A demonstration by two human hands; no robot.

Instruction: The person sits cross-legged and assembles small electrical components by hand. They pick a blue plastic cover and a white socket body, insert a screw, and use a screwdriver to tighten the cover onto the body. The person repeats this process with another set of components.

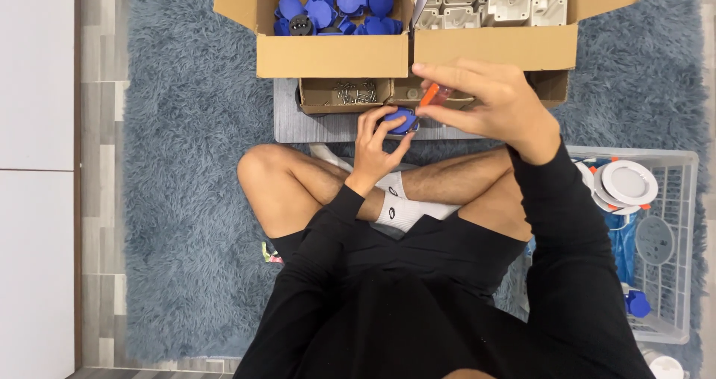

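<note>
Blue socket part (401, 120) sits mid-frame, pinched in the left hand (375, 144); the right hand (492, 103) grips an orange screwdriver (430, 94) just above it, so I'd say it's mid-assembly. Top of frame: a cardboard box (332, 54) of blue parts and another box (496, 47) of white housings. A small tray (344, 95) of screws sits below.

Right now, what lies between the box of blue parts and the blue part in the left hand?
In the head view, between the box of blue parts and the blue part held by the left hand lies a small open cardboard tray of metal screws.
</note>
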